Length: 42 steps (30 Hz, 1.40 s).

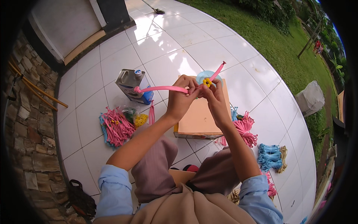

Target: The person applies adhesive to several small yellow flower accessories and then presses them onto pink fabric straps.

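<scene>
Here, pink band [166,88] between fingers [191,83].

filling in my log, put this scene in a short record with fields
left hand: pinching a pink strap
right hand: pinching the strap beside a yellow flower
box: below the hands, peach top
dish: blue, near the box's far edge, partly hidden
can: upright, left of the box
bundles: mostly pink and blue, both sides, on white tiles

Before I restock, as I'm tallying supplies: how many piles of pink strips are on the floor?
3 visible: one pile left of the box, one pile right of it, one partly hidden behind the right sleeve. The sleeve may hide more.
</scene>
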{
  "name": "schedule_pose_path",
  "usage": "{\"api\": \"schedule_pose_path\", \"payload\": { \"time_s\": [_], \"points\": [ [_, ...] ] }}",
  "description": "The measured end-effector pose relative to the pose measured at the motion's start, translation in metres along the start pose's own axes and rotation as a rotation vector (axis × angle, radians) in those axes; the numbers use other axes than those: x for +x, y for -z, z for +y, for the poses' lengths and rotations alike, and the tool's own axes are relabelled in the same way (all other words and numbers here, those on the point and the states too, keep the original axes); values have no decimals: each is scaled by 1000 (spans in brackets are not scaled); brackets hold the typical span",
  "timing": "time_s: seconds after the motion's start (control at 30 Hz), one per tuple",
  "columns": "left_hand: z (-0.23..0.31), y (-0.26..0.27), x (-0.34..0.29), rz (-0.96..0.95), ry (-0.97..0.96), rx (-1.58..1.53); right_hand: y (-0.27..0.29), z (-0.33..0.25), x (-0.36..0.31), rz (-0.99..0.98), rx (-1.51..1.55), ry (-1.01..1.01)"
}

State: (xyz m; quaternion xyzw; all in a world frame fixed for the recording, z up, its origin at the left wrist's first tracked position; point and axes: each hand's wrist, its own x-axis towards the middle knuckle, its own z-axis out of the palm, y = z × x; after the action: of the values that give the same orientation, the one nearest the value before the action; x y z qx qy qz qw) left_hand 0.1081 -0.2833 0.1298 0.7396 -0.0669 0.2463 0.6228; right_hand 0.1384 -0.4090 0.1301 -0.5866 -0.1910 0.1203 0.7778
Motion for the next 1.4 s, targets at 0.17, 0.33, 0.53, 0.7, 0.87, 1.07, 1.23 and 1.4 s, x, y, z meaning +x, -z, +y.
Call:
{"api": "schedule_pose_path", "payload": {
  "time_s": [0.17, 0.33, 0.53, 0.7, 0.87, 1.07, 1.23, 1.4],
  "points": [
    [1, 6, 4, -39, 200, -233, 8, -2, 5, -15, -170, 32],
    [6, 3, 2, -31, 417, -414, 7, 4, 3, 51, -431, 218],
    [8, -3, 0, -3, 305, -508, 3, -3, 1, 155, -641, 369],
    [8, -5, -3, -13, 434, -480, 6, -2, 4, 216, -781, 465],
    [5, -5, -4, 1, 578, -472, 9, -2, 7, 222, -865, 476],
    [-3, -4, -4, 39, 582, -526, 6, 0, 7, 211, -989, 538],
    [-3, -2, -4, 138, 668, -594, 6, -6, 11, 344, -780, 580],
    [-3, 2, -3, 160, 679, -612, 14, -10, 14, 397, -535, 445]
  ]
}}
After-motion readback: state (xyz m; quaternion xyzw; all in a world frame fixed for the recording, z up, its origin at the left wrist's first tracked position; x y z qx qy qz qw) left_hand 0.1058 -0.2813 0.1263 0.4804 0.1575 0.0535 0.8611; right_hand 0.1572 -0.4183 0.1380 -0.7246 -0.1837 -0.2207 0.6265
